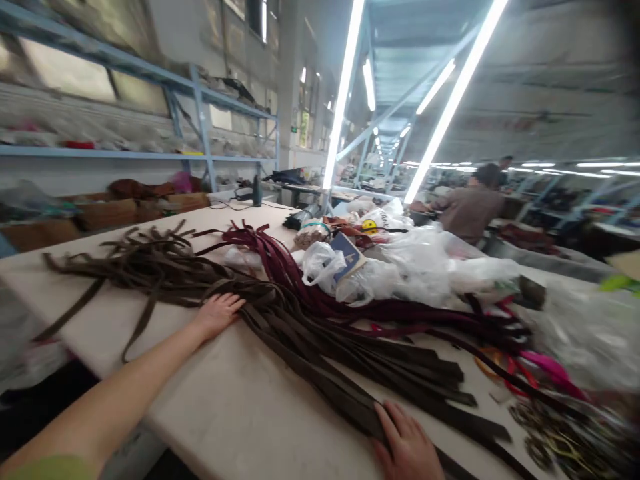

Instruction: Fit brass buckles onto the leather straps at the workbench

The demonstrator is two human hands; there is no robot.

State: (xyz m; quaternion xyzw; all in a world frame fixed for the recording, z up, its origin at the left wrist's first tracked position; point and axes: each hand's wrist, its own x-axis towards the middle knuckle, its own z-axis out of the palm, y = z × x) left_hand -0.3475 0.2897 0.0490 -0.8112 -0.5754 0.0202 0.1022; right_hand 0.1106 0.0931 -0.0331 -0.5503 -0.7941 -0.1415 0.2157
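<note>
My left hand [217, 315] lies flat on a long bundle of dark brown leather straps [310, 347], which spreads across the white work table [240, 413]. My right hand [405, 443] rests on the near strap ends at the table's front edge, and its fingers partly hide them. I cannot tell whether it grips them. Burgundy leather straps [260, 250] lie behind and alongside the brown bundle, out of reach of both hands' fingers.
Clear plastic bags [415, 267] and a blue booklet [347, 257] are heaped beyond the straps. Metal hardware [555, 433] and pink ribbon [550, 367] lie at right. A co-worker [473, 210] stands at the far right. Blue metal shelving [200, 113] runs along the left wall.
</note>
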